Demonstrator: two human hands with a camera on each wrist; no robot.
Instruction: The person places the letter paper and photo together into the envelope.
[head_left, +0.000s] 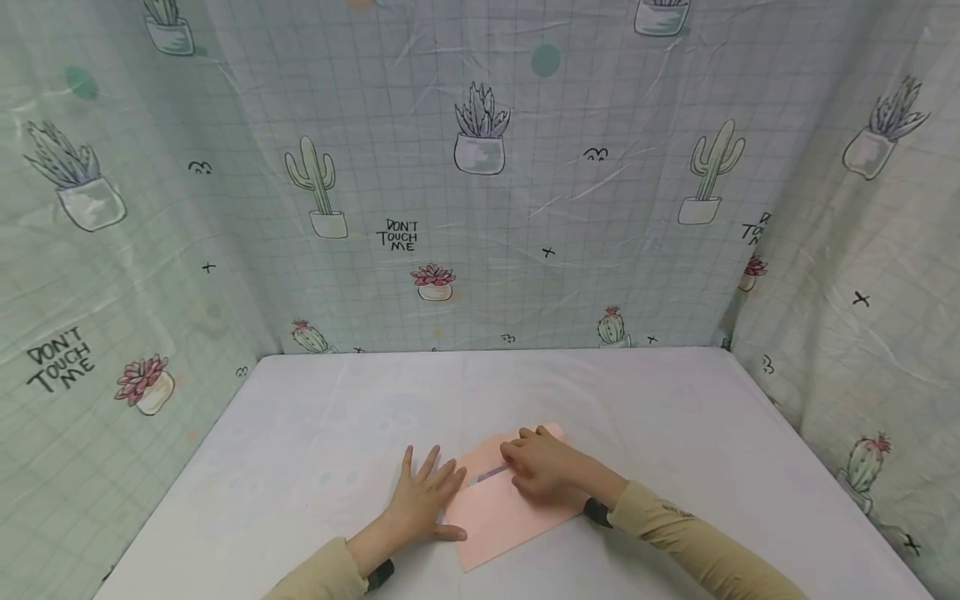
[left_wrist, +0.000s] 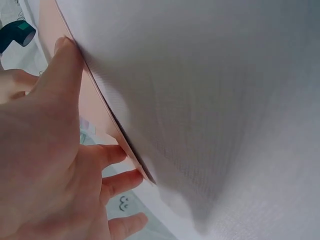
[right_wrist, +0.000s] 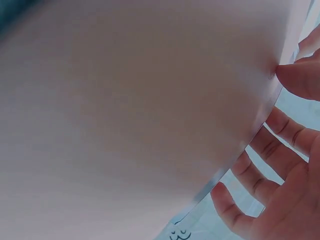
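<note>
A peach-pink paper envelope [head_left: 510,525] lies slanted on the white table, its flap [head_left: 480,454] folded out on the far side. Along its mouth shows a narrow, purplish patterned strip [head_left: 489,476]; what it belongs to is hidden. My left hand [head_left: 414,508] is spread at the envelope's left end, thumb and fingertips resting on that edge. At the right part of the mouth, my right hand [head_left: 546,463] has its fingers bent. In the right wrist view its thumb [right_wrist: 299,80] presses the pink front by the edge, the other fingers beyond it; it appears to pinch the envelope there.
The white table [head_left: 315,442] spreads around the envelope. Behind it and along both sides hangs a cloth [head_left: 480,208] printed with cacti and potted plants. A dark band [head_left: 597,512] sits by the right wrist and another [head_left: 380,575] by the left.
</note>
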